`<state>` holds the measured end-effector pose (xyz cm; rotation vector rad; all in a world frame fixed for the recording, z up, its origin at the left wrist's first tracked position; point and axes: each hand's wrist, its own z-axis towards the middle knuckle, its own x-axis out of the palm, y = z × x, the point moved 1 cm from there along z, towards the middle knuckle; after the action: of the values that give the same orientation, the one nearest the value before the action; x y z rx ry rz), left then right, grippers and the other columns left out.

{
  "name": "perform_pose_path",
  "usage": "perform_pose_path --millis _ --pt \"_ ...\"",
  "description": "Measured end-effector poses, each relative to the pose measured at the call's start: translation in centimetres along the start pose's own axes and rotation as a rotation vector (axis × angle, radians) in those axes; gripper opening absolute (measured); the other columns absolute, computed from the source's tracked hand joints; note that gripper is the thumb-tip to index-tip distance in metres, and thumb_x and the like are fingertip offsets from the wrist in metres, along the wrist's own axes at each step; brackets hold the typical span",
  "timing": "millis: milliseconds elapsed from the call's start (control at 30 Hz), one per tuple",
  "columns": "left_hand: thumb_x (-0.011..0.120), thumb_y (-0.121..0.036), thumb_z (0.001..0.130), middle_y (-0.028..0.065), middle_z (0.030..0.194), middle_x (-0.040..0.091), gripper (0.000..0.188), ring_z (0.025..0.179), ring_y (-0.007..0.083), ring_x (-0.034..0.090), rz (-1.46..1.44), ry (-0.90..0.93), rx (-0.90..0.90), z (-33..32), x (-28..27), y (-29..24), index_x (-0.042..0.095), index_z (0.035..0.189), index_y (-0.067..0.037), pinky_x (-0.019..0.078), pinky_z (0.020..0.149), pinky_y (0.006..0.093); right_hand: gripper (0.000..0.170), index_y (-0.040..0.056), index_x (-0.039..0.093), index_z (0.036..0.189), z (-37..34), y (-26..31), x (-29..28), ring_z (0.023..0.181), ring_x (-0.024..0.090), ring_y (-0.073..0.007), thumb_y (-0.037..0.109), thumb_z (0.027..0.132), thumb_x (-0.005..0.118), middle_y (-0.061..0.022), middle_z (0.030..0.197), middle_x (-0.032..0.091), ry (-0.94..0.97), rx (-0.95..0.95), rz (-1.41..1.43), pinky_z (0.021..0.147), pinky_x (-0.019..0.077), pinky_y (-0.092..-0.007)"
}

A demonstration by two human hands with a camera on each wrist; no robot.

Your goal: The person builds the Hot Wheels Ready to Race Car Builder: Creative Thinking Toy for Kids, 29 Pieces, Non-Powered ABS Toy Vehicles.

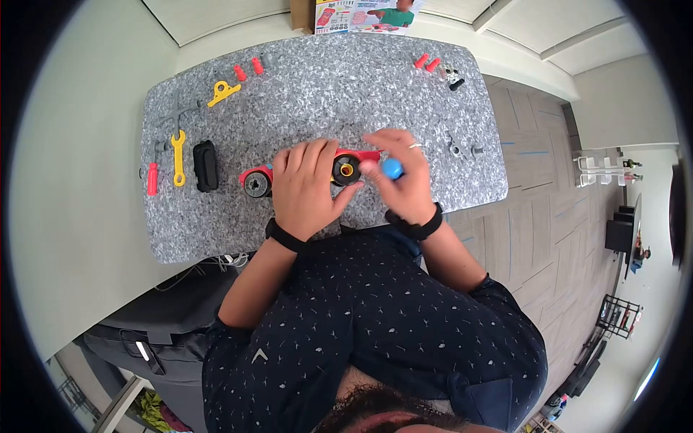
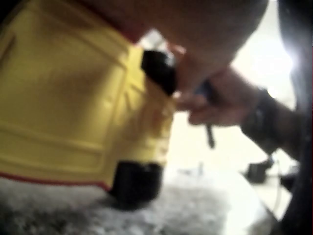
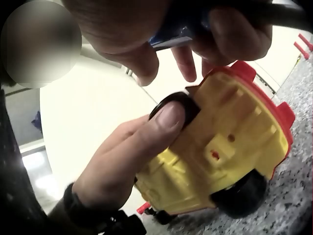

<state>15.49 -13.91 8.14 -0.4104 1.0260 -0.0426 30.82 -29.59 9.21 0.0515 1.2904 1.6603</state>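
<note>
A toy car (image 1: 369, 155) with a red body, yellow underside (image 2: 58, 98) and black wheels is tipped on its side on the table. My left hand (image 1: 307, 184) lies over the car and grips it, its thumb on a black wheel (image 3: 188, 105) in the right wrist view. The front wheel (image 1: 346, 170) shows a yellow centre; the rear one (image 1: 256, 184) has a grey hub. Close beside the front wheel, my right hand (image 1: 408, 184) holds a blue-handled tool (image 1: 392, 169) in curled fingers. Its dark shaft (image 3: 283, 13) sticks out, and the palm hides much of the handle.
Left on the speckled table (image 1: 289, 94) lie a yellow wrench (image 1: 179, 159), a red-handled screwdriver (image 1: 152, 179), a black case (image 1: 206, 166) and a grey cross-shaped piece (image 1: 177, 112). Farther back are a yellow part (image 1: 223, 93) and red pegs (image 1: 240, 73). Small grey parts (image 1: 455, 148) sit right.
</note>
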Motion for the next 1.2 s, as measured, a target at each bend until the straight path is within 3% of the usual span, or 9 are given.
perform_pose_path --millis 233,333,500,667,767,833,900,933,1200 --pt "0.087 -0.054 0.091 0.0124 0.139 0.071 0.076 0.127 0.0329 0.065 0.013 -0.007 0.009 -0.3 0.1 -0.1 0.069 0.143 -0.001 0.0436 0.110 0.0502 0.060 0.0110 0.070 0.154 5.1 -15.4 -7.2 0.147 0.060 -0.0513 0.031 0.100 0.085 -0.0427 0.156 0.056 -0.155 0.313 -0.689 0.116 0.0556 -0.0557" --pt "0.087 -0.054 0.092 0.0129 0.139 0.071 0.076 0.127 0.0333 0.065 0.007 0.009 0.001 -0.2 0.1 0.1 0.069 0.144 -0.001 0.0433 0.110 0.0502 0.064 0.0132 0.068 0.157 7.2 -20.3 -9.2 0.145 0.061 -0.0535 0.033 0.099 0.085 -0.0419 0.161 0.054 -0.068 0.495 -0.842 0.117 0.0558 -0.0559" --pt "0.087 -0.054 0.092 0.0139 0.139 0.071 0.077 0.128 0.0340 0.064 0.006 -0.006 0.011 -0.3 0.0 0.1 0.068 0.144 -0.001 0.0432 0.111 0.0503 0.063 0.0145 0.068 0.156 9.7 -25.1 -10.8 0.141 0.066 -0.0488 0.032 0.098 0.085 -0.0311 0.161 0.060 0.048 0.523 -0.894 0.115 0.0575 -0.0552" --pt "0.087 -0.054 0.092 0.0138 0.139 0.071 0.077 0.128 0.0342 0.064 -0.004 -0.006 0.005 -0.2 0.1 0.2 0.068 0.144 -0.001 0.0432 0.110 0.0503 0.050 0.0142 0.077 0.144 10.5 -21.5 -10.8 0.123 0.076 -0.0423 0.020 0.095 0.089 -0.0230 0.137 0.077 -0.104 0.418 -0.784 0.103 0.0620 -0.0488" --pt "0.086 -0.054 0.092 0.0133 0.139 0.071 0.077 0.127 0.0337 0.064 0.000 0.000 0.000 -0.2 0.2 0.1 0.069 0.144 -0.001 0.0433 0.109 0.0501 0.032 0.0078 0.082 0.130 10.0 -14.1 -9.1 0.098 0.080 -0.0300 0.019 0.100 0.087 -0.0159 0.112 0.084 -0.207 0.275 -0.338 0.090 0.0635 -0.0399" --pt "0.086 -0.054 0.092 0.0128 0.140 0.071 0.076 0.127 0.0333 0.064 0.011 -0.001 0.005 0.0 0.1 0.0 0.069 0.144 -0.001 0.0434 0.109 0.0499 0.026 0.0030 0.084 0.124 8.8 -10.5 -6.9 0.079 0.069 -0.0109 0.023 0.108 0.081 -0.0048 0.092 0.080 -0.164 0.163 0.133 0.073 0.0558 -0.0283" --pt "0.087 -0.054 0.091 0.0122 0.140 0.071 0.076 0.126 0.0330 0.064 0.010 -0.001 0.010 0.0 0.1 0.0 0.069 0.144 -0.002 0.0435 0.108 0.0498 0.027 0.0034 0.085 0.119 7.2 -3.7 -5.8 0.058 0.051 -0.0005 0.027 0.113 0.075 0.0016 0.076 0.073 0.027 0.353 0.318 0.052 0.0364 -0.0208" --pt "0.087 -0.054 0.091 0.0119 0.140 0.071 0.075 0.126 0.0329 0.065 0.011 -0.003 0.011 0.1 0.1 0.0 0.069 0.144 -0.002 0.0435 0.108 0.0497 0.023 0.0002 0.085 0.114 6.7 -1.5 -5.7 0.069 0.067 -0.0051 0.021 0.111 0.078 -0.0025 0.087 0.080 0.148 0.445 0.418 0.060 0.0497 -0.0232" --pt "0.088 -0.048 0.087 0.0104 0.140 0.071 0.070 0.128 0.0336 0.064 0.000 0.016 0.009 0.1 0.0 0.1 0.069 0.141 -0.006 0.0434 0.107 0.0501 0.020 -0.0005 0.084 0.106 4.5 2.0 -0.4 0.067 0.070 -0.0083 0.019 0.108 0.082 -0.0032 0.078 0.076 0.472 0.462 0.525 0.061 0.0524 -0.0277"
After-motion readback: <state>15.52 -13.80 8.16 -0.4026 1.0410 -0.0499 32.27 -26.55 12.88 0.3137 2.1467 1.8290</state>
